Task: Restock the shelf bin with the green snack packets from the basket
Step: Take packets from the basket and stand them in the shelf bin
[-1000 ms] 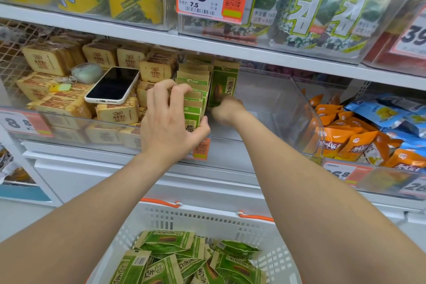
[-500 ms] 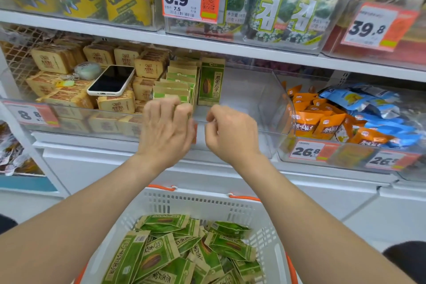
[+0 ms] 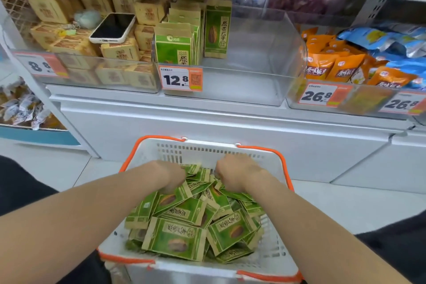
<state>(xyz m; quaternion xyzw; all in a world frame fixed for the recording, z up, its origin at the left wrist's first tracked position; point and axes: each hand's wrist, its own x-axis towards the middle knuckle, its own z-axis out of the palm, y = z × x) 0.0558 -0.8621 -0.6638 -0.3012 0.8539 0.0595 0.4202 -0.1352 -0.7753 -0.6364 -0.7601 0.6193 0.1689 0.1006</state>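
I see my left hand [image 3: 171, 176] and right hand [image 3: 235, 174] buried among the green paper snack packets [image 3: 182, 226] in the near white plastic basket [image 3: 274, 258]; I cannot tell their grip. Far above, the clear plastic shelf bin [image 3: 260, 62], tagged "12.8", holds upright packets at its left end.

Green snack packets [image 3: 184, 211] with tan edges, white basket [image 3: 275, 253] with orange handles [image 3: 265, 151], orange price tag [image 3: 182, 79]

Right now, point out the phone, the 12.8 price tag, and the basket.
phone [image 3: 113, 27], head view, middle of its dark screen.
12.8 price tag [image 3: 181, 79], head view, on the printed digits.
basket [image 3: 207, 148], head view, slotted far wall above the packets.
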